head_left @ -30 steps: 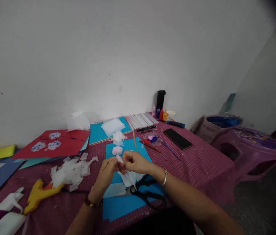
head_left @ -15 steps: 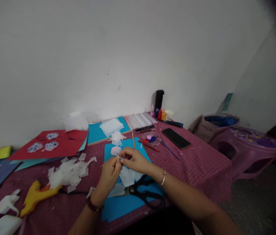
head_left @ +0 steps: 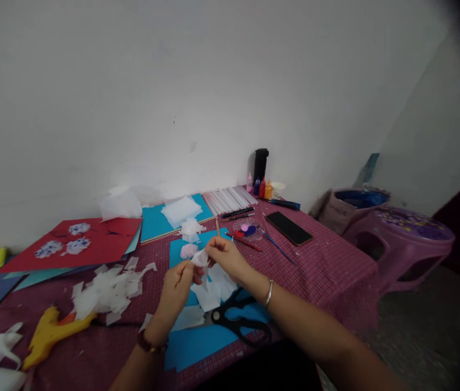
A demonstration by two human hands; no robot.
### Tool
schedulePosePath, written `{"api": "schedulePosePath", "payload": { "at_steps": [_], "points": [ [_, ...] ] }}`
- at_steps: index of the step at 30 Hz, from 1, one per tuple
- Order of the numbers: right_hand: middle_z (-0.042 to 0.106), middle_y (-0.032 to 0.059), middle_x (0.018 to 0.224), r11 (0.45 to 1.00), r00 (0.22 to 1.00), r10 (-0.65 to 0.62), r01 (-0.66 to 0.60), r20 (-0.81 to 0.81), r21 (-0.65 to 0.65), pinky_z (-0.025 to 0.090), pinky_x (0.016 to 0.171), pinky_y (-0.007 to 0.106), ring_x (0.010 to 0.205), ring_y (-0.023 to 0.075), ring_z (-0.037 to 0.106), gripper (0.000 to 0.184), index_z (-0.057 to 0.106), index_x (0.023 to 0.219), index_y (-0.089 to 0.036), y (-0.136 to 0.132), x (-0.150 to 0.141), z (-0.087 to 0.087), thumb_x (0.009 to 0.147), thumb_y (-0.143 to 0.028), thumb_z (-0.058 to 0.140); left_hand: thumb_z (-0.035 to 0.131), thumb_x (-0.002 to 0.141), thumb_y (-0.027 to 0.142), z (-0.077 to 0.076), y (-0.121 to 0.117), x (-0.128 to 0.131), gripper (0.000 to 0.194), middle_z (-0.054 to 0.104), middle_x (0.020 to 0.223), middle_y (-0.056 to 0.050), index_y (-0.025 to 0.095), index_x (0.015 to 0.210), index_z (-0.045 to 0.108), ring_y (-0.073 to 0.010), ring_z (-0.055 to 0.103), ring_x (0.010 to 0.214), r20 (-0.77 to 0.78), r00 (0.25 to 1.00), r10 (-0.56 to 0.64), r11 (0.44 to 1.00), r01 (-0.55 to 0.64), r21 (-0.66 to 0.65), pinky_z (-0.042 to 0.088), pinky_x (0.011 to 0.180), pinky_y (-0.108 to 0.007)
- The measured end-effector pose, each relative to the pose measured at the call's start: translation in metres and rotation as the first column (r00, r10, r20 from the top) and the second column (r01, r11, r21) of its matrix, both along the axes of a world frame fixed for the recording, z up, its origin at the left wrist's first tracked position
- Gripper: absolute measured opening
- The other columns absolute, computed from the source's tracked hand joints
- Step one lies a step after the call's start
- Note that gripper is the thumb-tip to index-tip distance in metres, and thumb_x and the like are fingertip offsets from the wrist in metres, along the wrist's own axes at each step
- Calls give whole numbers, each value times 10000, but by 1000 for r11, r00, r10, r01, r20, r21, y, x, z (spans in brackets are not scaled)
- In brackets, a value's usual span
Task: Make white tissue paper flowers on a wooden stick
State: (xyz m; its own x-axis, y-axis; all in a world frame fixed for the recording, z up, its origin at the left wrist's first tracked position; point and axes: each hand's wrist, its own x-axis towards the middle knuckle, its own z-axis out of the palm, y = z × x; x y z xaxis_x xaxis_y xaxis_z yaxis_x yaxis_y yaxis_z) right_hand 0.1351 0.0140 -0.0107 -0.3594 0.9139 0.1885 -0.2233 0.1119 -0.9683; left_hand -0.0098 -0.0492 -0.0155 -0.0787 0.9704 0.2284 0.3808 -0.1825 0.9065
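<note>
Both my hands meet above a blue paper sheet [head_left: 213, 342] on the table. My left hand [head_left: 177, 288] and my right hand [head_left: 225, 256] each pinch the same small piece of white tissue paper [head_left: 200, 258], held between them a little above the sheet. More white tissue pieces [head_left: 209, 293] lie under my hands. Black scissors [head_left: 240, 325] rest on the blue sheet just below my right wrist. A small pink-white tissue flower [head_left: 189, 250] sits on the blue sheet beyond my fingers.
A heap of white tissue scraps [head_left: 105, 288] and a yellow glue gun [head_left: 48, 335] lie to the left. Red paper with tissue flowers [head_left: 75, 247], a phone [head_left: 288, 227], brushes, paint bottles [head_left: 260, 187] and a black flask [head_left: 259, 164] sit farther back. A purple stool [head_left: 401, 239] stands right of the table.
My hands have lifted slightly and shifted with the tissue piece; my right hand moved up and away from me. The view has drifted a little to the right.
</note>
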Motion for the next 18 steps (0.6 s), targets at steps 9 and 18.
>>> {"api": "schedulePosePath", "payload": {
  "at_steps": [9, 18],
  "points": [
    [498, -44, 587, 986, 987, 12, -38, 159, 162, 394, 508, 197, 523, 78, 479, 101, 486, 669, -167, -4, -1, -3, 753, -211, 519, 525, 804, 426, -2, 5, -2, 296, 613, 582, -10, 145, 746, 599, -158, 577, 523, 315, 949, -24, 991, 64, -118, 484, 529, -282],
    [513, -38, 633, 858, 872, -154, -116, 465, 500, 315, 536, 189, 577, 78, 451, 75, 525, 679, -161, -10, 2, -4, 749, -133, 525, 558, 713, 252, -8, 10, -4, 76, 530, 558, 52, 186, 746, 542, -128, 518, 524, -171, 961, 216, 976, -208, 65, 376, 510, -227]
  ]
}}
